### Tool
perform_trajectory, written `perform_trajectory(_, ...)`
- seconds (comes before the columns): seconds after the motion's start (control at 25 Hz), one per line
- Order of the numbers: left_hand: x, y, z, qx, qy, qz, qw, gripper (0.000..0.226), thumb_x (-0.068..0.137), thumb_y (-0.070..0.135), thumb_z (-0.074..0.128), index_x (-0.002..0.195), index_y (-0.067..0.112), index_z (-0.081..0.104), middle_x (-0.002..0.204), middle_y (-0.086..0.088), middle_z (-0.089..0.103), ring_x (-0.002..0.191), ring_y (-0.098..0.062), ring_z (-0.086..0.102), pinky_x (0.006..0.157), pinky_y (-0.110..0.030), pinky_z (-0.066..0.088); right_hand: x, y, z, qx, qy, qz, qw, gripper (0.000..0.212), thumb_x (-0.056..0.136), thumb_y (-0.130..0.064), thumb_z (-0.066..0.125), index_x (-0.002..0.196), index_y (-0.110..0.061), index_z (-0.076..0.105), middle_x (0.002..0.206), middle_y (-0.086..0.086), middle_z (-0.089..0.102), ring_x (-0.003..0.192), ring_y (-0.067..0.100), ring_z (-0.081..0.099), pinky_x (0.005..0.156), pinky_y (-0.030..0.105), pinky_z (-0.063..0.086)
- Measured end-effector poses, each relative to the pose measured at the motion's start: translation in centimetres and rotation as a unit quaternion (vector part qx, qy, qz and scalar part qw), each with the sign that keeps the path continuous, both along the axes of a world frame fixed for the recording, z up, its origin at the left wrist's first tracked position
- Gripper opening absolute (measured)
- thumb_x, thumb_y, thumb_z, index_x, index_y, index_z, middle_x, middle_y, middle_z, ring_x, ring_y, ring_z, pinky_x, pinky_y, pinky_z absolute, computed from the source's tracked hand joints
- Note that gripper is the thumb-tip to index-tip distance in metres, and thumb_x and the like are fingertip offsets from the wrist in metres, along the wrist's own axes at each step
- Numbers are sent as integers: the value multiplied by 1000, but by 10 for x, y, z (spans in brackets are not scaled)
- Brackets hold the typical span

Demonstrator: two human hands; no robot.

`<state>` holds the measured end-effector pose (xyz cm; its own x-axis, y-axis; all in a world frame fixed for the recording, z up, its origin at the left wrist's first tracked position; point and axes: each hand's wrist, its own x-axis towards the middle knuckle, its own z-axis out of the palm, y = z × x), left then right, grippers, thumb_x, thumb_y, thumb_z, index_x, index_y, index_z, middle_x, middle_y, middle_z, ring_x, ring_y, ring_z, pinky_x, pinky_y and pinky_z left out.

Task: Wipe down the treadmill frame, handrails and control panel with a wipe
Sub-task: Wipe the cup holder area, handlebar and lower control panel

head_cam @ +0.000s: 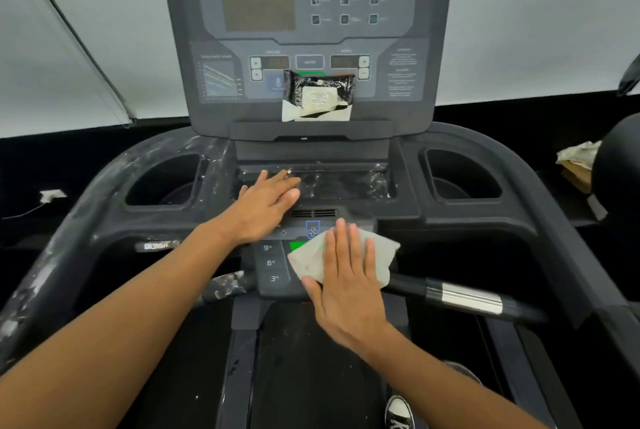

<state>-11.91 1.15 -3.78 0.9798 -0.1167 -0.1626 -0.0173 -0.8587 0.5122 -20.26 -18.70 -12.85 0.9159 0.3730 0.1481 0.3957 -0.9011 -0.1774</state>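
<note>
On the far left, the curved black handrail (52, 255) of the treadmill is covered with white smears and looks dusty. Just beside it, the left cup holder (166, 182), a deep black pocket, holds nothing that can be seen. The left hand (266, 206) lies flat with straight fingers on the shallow black centre tray (346, 182), whose glossy surface also has white streaks. Above it, the dark grey control panel (308, 30) stands upright, and a black plastic pack of wipes (320, 94) with a pale label leans against its lower buttons and hides some of them. The right hand (346, 283) is spread open and presses a thin, pale, crumpled wipe (311, 262) on the lower keypad (272, 264), covering part of a green button. To the right, the other cup holder (460, 175) looks cleaner. A black grip bar with a silver metal band (464, 297) goes out to the right. A black and white sneaker (400, 411) stands on the belt below.
</note>
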Motion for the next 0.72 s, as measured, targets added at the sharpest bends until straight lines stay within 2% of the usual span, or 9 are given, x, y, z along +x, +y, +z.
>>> perform_trajectory(0.16,-17,6,-7,-62,-51,-12,997,54,104,54,28,152,33,37,165,5,20,154,-21,-3,121,-61,5,16,53,14,-73,-8,89,993,83,100,-61,15,155,-2,-2,163,17,-12,149,31,-21,121,54,-1)
perform_trajectory(0.28,-38,32,-15,-99,-95,82,987,49,107,45,30,150,26,43,159,10,26,149,-8,3,125,-47,5,16,91,13,-119,-23,205,971,79,100,-60,13,157,-6,5,165,13,0,149,30,-20,121,53,-3)
perform_trajectory(0.32,-46,45,-22,-87,-93,102,987,51,107,45,29,150,23,43,158,10,26,147,-5,3,125,-44,5,19,95,11,-125,-28,240,962,76,100,-59,13,157,-8,9,165,11,4,150,29,-18,121,52,-3)
perform_trajectory(0.4,-59,71,-42,-18,-66,118,991,64,101,60,24,152,25,39,163,4,22,152,-15,1,123,-55,8,33,89,13,-127,-51,275,952,69,102,-54,17,157,-11,13,165,6,8,152,26,-10,122,50,-2)
perform_trajectory(0.44,-62,83,-47,20,-42,128,991,65,99,63,23,153,28,36,165,1,18,154,-24,0,121,-62,9,44,83,17,-118,-62,265,955,67,102,-51,20,157,-12,15,165,5,10,152,26,-2,122,49,2)
perform_trajectory(0.52,-62,99,-56,68,-5,143,987,53,104,50,30,155,33,29,167,1,9,154,-32,-4,118,-66,8,67,64,29,-88,-63,189,976,64,102,-47,25,155,-12,24,162,8,24,147,32,22,119,49,16)
perform_trajectory(0.6,-63,104,-57,70,-2,134,989,53,106,39,38,157,36,23,168,1,4,153,-35,-6,119,-65,11,83,40,35,-73,-66,116,988,58,101,-47,27,145,-10,36,143,9,46,124,33,45,107,46,32)
perform_trajectory(0.72,-63,100,-55,54,11,131,990,65,103,32,50,158,34,16,168,1,4,152,-38,-6,117,-66,18,85,-2,35,-59,-77,33,995,51,100,-47,28,132,-10,44,118,7,56,101,29,51,93,43,38)
